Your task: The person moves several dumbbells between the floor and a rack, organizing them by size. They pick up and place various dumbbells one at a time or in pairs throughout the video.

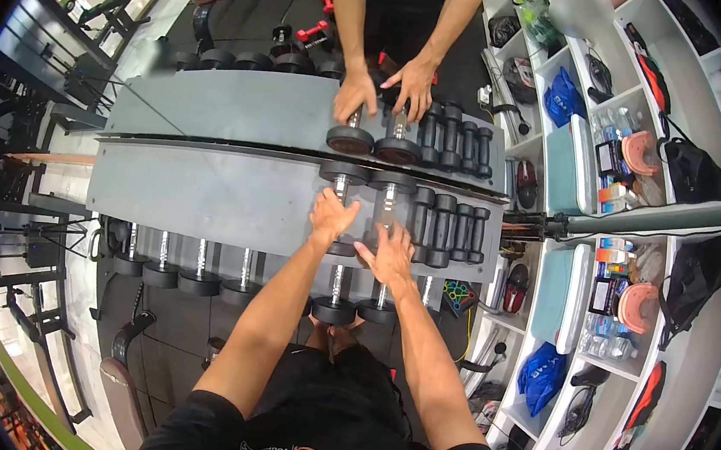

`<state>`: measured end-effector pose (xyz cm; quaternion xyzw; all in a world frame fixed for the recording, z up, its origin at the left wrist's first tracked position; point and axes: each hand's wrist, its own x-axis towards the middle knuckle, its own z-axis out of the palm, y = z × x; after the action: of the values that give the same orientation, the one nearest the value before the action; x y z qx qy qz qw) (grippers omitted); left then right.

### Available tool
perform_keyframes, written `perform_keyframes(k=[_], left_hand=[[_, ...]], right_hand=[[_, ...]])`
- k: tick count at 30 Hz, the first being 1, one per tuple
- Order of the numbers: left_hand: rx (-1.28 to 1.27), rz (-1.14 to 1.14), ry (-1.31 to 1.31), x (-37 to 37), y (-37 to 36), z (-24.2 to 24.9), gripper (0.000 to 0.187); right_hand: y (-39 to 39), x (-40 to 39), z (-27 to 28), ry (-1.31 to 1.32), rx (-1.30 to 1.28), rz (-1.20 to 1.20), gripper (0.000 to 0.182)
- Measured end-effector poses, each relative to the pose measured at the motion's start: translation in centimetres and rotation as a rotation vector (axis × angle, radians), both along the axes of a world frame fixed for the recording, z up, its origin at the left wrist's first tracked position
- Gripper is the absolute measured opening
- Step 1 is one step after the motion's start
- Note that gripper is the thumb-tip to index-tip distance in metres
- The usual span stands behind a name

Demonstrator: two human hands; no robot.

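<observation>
On the grey rack top [207,193], two large dumbbells lie side by side, pointing away from me. My left hand [333,216] is around the handle of the left dumbbell [344,174], its fingers on one side and thumb on the other. Over the near part of the right dumbbell [391,195] is my right hand [391,252], fingers spread and thumb out to the left. My hands and wrists partly hide both near heads. Several smaller black dumbbells [441,230] stand in a row just right of my right hand.
A mirror [216,103] behind the rack reflects my arms and the dumbbells. More dumbbells [199,281] rest on a lower tier. White shelving [612,405] at the right holds a blue bag [542,377], bottles and boxes. A padded bench [122,402] stands at the left.
</observation>
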<state>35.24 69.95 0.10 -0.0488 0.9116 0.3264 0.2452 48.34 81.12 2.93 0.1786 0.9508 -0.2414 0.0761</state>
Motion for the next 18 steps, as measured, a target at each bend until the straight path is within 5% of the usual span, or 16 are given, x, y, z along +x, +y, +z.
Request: perform_keyframes(k=[9, 18], left_hand=[[0.029, -0.356, 0.772, 9.7, -3.9, 5.0, 0.065], [-0.033, -0.433, 0.617, 16.4, -6.4, 6.3, 0.067]], right_hand=[[0.3, 0.1, -1.1, -0.080, 0.043, 0.043, 0.074], [0.5, 1.0, 0.2, -0.015, -0.046, 0.088, 0.085]])
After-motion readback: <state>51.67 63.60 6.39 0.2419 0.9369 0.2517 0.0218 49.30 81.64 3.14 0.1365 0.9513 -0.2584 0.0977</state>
